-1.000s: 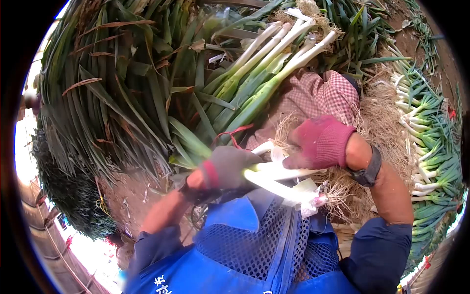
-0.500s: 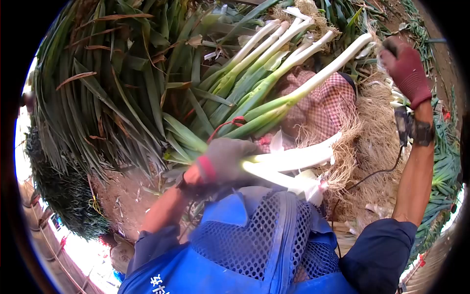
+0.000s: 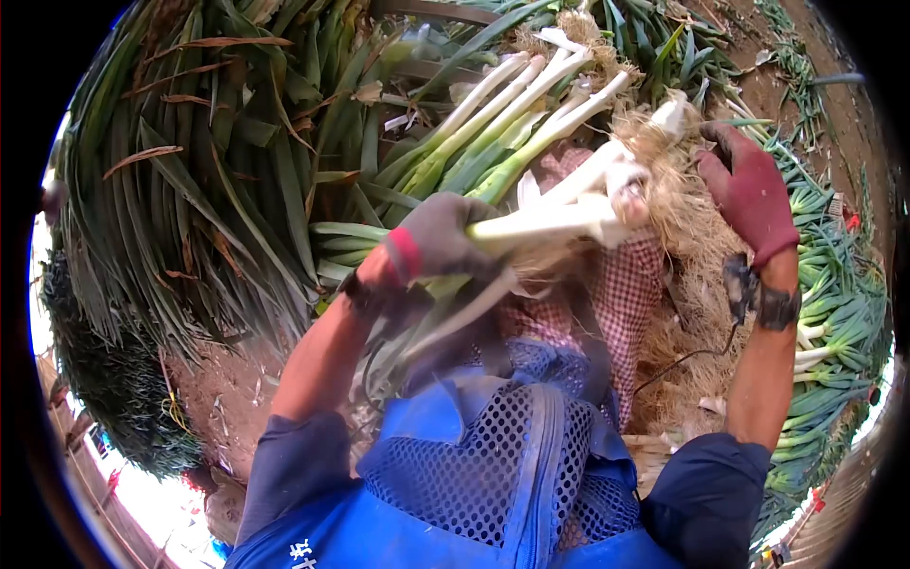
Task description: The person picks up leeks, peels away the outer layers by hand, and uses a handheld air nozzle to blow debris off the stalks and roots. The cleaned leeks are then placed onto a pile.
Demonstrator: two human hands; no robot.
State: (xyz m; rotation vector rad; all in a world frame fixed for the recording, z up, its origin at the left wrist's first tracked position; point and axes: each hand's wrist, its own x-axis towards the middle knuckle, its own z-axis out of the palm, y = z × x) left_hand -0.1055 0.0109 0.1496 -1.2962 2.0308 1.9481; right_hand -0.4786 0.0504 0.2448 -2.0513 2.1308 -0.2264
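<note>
My left hand [image 3: 441,235], in a grey glove with a red cuff, is wrapped around a small bunch of leeks [image 3: 559,223]. Their white stalks point right and end in shaggy pale roots [image 3: 668,161]. A thinner stalk hangs blurred below that hand. Just right of the roots is my right hand [image 3: 754,194] in a dark red glove, thumb and fingers apart, with nothing visible in it. Other leeks [image 3: 498,109] lie side by side beyond the left hand, their roots toward the top right.
A big heap of long green leaves [image 3: 190,171] fills the left. Root mass [image 3: 697,294] lies beside a red checked cloth [image 3: 630,284]. More leeks [image 3: 820,379] are stacked along the right. From the device on my right wrist runs a black cable [image 3: 692,356].
The leeks in my left hand have risen and swung upward, roots now close to my right hand. My right hand has come down and slightly left. The separate leek near it now sits among the bunch.
</note>
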